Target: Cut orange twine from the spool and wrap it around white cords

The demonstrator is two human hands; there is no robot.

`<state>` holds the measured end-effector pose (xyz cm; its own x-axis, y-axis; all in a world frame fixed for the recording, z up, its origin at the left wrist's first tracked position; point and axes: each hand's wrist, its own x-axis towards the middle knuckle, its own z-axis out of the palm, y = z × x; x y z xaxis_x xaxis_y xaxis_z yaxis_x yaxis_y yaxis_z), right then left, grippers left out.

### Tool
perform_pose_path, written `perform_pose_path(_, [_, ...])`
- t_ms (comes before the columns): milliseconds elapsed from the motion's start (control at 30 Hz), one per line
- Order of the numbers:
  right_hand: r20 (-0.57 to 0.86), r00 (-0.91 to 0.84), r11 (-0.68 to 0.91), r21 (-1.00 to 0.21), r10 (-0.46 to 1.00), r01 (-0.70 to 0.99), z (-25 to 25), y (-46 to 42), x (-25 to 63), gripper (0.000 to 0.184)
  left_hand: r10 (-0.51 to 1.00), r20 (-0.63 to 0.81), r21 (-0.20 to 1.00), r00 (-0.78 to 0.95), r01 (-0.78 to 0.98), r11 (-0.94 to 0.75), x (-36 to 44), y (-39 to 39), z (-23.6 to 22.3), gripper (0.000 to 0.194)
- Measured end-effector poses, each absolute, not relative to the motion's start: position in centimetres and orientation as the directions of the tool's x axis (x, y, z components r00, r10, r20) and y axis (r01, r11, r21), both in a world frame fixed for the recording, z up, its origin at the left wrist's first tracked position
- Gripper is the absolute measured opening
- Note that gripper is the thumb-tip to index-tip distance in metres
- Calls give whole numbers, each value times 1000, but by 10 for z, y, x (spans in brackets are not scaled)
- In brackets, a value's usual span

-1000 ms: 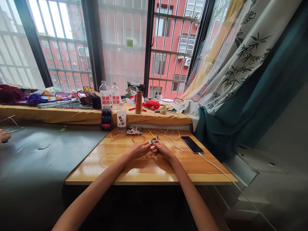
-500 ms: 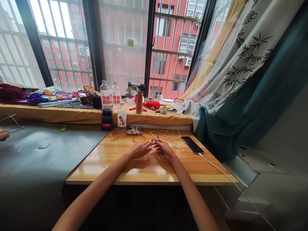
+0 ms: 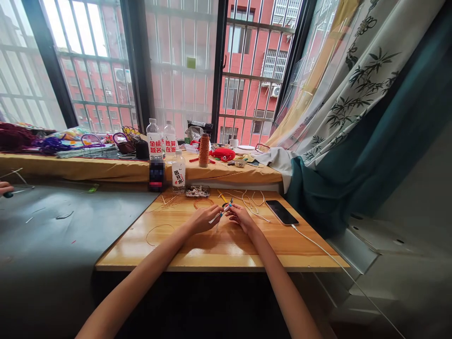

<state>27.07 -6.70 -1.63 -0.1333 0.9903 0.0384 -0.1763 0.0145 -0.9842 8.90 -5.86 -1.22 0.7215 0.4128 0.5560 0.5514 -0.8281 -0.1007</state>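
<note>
My left hand (image 3: 204,219) and my right hand (image 3: 239,216) meet over the wooden table (image 3: 219,245), fingers pinched together. Between them runs a thin pale cord (image 3: 216,217), gripped by both hands. My right fingertips also close on a small tool or piece with red and blue tips (image 3: 229,205); I cannot make out what it is. Loose pale cords (image 3: 247,197) lie just beyond my hands, and a loop of orange thread (image 3: 203,203) lies behind my left hand.
A phone (image 3: 281,212) with a white cable (image 3: 328,256) lies at the right. A water bottle (image 3: 178,171), a small tray of bits (image 3: 197,191) and a thread cone (image 3: 204,150) stand behind. Another person's hand (image 3: 4,189) shows at the far left edge. Curtains (image 3: 353,117) hang at the right.
The pale cord, hanging down between my hands half a second ago, now lies raised and slanted across my fingers. Both hands stay in place.
</note>
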Motion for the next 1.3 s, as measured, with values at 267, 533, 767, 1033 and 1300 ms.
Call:
perform_pose_path(267, [51, -109, 22, -966, 993, -257, -9, -73, 269, 11, 387, 620, -19, 683, 506, -862, 90, -56, -15, 24])
perform_pose_path(533, [80, -178, 5, -922, 981, -387, -4, -77, 264, 3, 522, 664, 194, 535, 551, -812, 97, -54, -19, 22])
perform_pose_path(767, [92, -186, 11, -917, 978, -398, -7, -75, 266, 4, 569, 684, 308, 457, 526, -793, 95, -47, -20, 25])
perform_pose_path(1033, [44, -193, -20, -948, 980, -317, -15, -70, 271, 12, 366, 659, 78, 657, 424, -902, 94, -54, -19, 23])
perform_pose_path(1300, [-20, -240, -83, -963, 970, -255, -17, -71, 271, 14, 330, 656, -51, 679, 476, -878, 89, -54, -18, 24])
